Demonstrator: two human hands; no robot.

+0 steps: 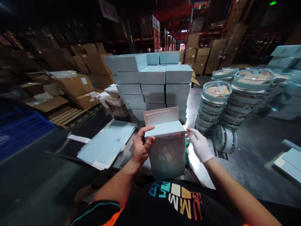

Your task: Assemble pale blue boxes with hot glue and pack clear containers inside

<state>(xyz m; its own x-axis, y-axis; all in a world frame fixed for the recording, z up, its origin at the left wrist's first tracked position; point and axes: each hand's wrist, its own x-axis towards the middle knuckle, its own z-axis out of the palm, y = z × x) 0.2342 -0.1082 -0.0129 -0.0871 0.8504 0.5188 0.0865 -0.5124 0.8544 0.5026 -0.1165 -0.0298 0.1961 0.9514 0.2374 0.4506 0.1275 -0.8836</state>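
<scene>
The bare left hand (140, 147) has its thumb and fingers parted a little, closed over the upper left edge of a pale blue box (167, 153), which stands upright at the near edge of the worktop (249, 160), in the middle. The right hand (200, 147), in a white glove, is just right of the box with its fingers partly bent; whether they touch it, I cannot tell. A pale flap (161, 115) rises behind the box's far top edge. Something green (187, 154) shows between box and glove.

To the left lie flat blue sheets (107, 142) in a pile. Behind the box, more blue boxes (152, 86) are stacked into a wall. To the right stand columns of round, clear-lidded containers (213, 108), with one container (225, 138) on its side. Farther left, brown cartons (75, 89) sit near a blue crate (23, 135). Red racks (204, 35) fill the far background.
</scene>
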